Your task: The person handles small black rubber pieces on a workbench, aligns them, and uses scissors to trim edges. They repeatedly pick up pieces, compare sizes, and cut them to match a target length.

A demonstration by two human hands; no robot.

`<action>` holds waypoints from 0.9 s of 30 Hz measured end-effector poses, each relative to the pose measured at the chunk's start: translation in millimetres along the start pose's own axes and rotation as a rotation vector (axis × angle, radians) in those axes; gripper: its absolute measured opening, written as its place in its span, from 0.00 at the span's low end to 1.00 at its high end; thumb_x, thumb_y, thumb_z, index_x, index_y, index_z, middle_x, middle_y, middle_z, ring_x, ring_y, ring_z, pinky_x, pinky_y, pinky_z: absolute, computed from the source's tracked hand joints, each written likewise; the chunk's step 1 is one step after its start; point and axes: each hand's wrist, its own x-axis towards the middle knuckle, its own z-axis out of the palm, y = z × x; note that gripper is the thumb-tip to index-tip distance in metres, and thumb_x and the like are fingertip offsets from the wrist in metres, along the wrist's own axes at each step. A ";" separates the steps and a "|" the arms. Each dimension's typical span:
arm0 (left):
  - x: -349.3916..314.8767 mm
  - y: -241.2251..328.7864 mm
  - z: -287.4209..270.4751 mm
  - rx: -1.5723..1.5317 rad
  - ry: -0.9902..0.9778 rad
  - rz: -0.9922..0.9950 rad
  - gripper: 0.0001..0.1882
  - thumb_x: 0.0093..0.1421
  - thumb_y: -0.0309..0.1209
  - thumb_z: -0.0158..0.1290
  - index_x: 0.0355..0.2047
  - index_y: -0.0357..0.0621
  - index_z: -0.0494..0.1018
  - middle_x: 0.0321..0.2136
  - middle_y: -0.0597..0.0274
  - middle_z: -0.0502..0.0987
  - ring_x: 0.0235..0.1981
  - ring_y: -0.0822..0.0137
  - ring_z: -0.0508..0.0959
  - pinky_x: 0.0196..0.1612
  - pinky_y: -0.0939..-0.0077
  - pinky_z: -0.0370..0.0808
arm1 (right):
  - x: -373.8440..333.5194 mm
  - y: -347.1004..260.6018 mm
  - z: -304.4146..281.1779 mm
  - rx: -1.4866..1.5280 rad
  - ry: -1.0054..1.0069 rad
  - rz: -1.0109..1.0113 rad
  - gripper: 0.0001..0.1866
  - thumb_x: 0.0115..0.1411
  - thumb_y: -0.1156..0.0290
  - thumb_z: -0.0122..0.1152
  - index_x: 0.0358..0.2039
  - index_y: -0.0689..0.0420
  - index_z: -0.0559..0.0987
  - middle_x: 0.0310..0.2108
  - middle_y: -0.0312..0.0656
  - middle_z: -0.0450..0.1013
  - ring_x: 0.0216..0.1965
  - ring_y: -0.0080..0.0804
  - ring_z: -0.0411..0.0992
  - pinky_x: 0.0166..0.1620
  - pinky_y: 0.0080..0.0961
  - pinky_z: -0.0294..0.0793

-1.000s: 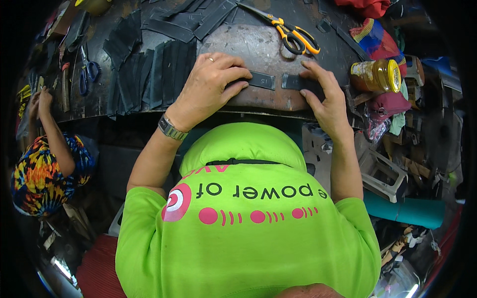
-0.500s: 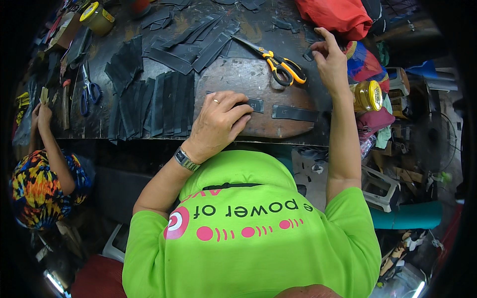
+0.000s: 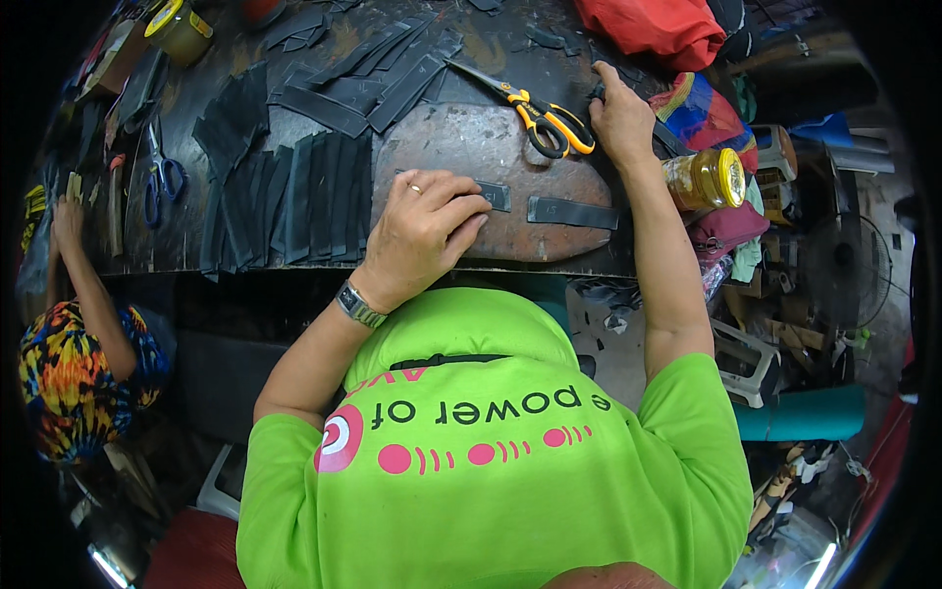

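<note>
My left hand (image 3: 424,228), with a ring and a wristwatch, lies on a worn brown board (image 3: 422,130) at the table's near edge. Its fingers are curled over a dark strip (image 3: 497,195), whose right end shows beyond them. A second dark strip (image 3: 573,213) lies flat on the board to the right. Beyond the board's right side, my right hand (image 3: 625,120) reaches over the tabletop. Its index finger is stretched out and the thumb is apart, near a small dark scrap (image 3: 597,90). Yellow-and-black scissors (image 3: 538,120) lie partly open between the hands, on the board's far edge.
Rows of dark strips (image 3: 329,196) lie left of the board, with loose strips (image 3: 368,88) beyond. Blue-handled scissors (image 3: 163,179) rest farther left. A yellow-lidded jar (image 3: 705,180) stands beside my right forearm, red fabric (image 3: 655,29) behind. Another person's hand (image 3: 67,224) is at far left.
The whole view has shifted slightly. My right hand has moved a little left and nearer over the dark scraps. My left hand stays on the strip.
</note>
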 end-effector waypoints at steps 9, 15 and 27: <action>16.5 3.4 -10.3 -0.485 0.146 -0.251 0.15 0.59 0.26 0.65 0.47 0.41 0.82 0.41 0.58 0.83 0.41 0.63 0.82 0.47 0.68 0.77 | -24.4 -32.9 -60.0 1.496 -0.004 0.296 0.30 0.56 0.85 0.66 0.60 0.62 0.71 0.32 0.39 0.79 0.30 0.24 0.76 0.35 0.21 0.76; 32.8 6.2 -1.0 -1.019 -0.014 -0.519 0.18 0.67 0.27 0.60 0.55 0.34 0.77 0.44 0.62 0.83 0.44 0.77 0.80 0.48 0.83 0.76 | -87.2 -111.4 -89.6 1.705 -0.265 0.229 0.33 0.57 0.85 0.68 0.63 0.60 0.70 0.38 0.40 0.79 0.38 0.22 0.76 0.44 0.21 0.76; 16.8 12.1 -21.6 -0.609 -0.012 -0.521 0.11 0.65 0.27 0.62 0.47 0.37 0.82 0.37 0.61 0.85 0.38 0.73 0.83 0.43 0.79 0.78 | -86.5 -129.3 -84.4 1.410 -0.304 0.124 0.32 0.60 0.85 0.65 0.65 0.57 0.71 0.44 0.40 0.78 0.44 0.21 0.76 0.45 0.17 0.77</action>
